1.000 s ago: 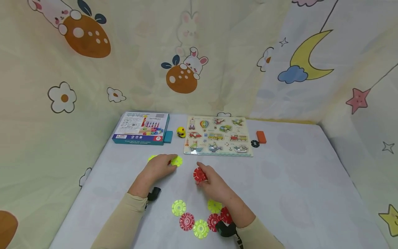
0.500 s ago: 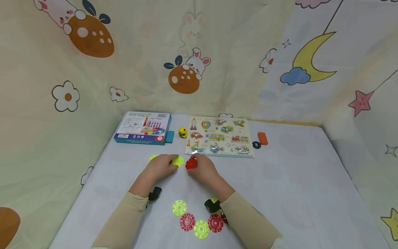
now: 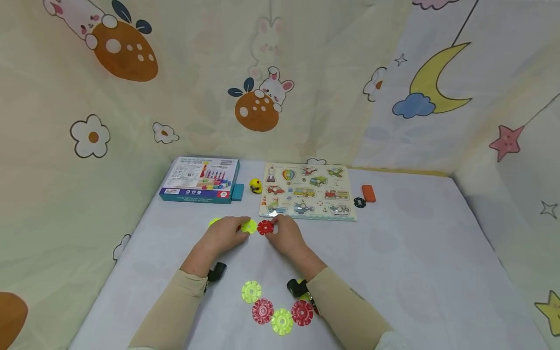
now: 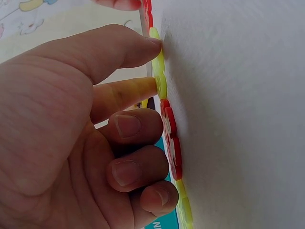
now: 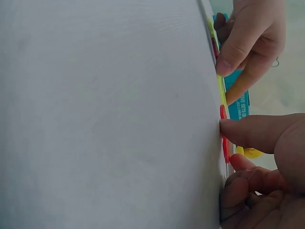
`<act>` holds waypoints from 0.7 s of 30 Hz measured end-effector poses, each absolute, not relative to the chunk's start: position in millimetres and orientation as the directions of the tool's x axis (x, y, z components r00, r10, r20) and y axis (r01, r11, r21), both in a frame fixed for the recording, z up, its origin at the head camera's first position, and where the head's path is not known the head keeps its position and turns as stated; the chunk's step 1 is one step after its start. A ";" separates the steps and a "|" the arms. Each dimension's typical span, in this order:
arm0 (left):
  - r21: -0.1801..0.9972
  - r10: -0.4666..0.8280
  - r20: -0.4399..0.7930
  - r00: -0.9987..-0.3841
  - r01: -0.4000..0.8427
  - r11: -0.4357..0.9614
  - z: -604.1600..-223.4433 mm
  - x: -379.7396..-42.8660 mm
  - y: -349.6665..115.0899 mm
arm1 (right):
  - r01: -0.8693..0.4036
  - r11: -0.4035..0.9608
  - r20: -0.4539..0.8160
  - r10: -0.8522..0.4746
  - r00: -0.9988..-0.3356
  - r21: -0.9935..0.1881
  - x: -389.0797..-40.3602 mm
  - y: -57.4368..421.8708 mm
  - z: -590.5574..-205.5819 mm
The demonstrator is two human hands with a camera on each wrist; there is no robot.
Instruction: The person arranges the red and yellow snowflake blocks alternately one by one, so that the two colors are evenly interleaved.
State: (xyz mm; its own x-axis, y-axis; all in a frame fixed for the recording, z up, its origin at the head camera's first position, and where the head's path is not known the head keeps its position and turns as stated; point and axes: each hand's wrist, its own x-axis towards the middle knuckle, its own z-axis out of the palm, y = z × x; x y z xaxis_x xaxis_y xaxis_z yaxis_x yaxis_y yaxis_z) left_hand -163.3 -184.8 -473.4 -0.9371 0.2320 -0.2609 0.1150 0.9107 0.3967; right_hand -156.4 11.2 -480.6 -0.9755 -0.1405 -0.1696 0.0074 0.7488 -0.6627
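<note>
A row of notched plastic discs lies flat on the white table. My left hand (image 3: 224,235) pinches a yellow-green disc (image 3: 249,226) by its edges with thumb and index finger. Its other fingers curl over a red disc (image 4: 171,143), which they mostly hide in the head view. Another yellow-green disc (image 3: 214,221) shows past the knuckles. At the row's right end my right hand (image 3: 288,236) holds a red disc (image 3: 265,227) between thumb and index finger, down at the tabletop and right beside the yellow-green one.
Nearer me, an arc of discs includes a yellow-green disc (image 3: 251,292) and a red disc (image 3: 302,312); my right wrist covers part of it. Behind the hands are a boxed set (image 3: 199,180), a small yellow toy (image 3: 255,185), a picture puzzle board (image 3: 308,192) and an orange block (image 3: 369,193).
My right hand has carried the red disc leftward and away from me, then laid it flat at the end of the row. The left hand stays where it was.
</note>
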 end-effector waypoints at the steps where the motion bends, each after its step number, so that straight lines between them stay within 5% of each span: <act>1: 0.399 0.231 -0.262 -0.937 0.113 0.910 -472.8 -163.7 -184.6 | 0.005 0.745 -0.168 -0.144 -0.975 -0.667 -156.5 11.8 -480.6; 21: 0.437 0.251 -0.258 -0.933 0.119 0.892 -461.5 -167.1 -170.3 | 0.016 0.735 -0.185 -0.150 -0.971 -0.678 -156.9 16.7 -480.1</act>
State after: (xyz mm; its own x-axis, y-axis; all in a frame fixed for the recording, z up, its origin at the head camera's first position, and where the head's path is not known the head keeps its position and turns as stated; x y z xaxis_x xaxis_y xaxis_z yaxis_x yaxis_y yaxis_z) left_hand -167.1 -170.3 -461.5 -0.9328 0.2514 -0.2582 0.1194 0.8916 0.4368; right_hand -156.9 16.7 -480.1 -0.9713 -0.1495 -0.1850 0.0159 0.7352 -0.6777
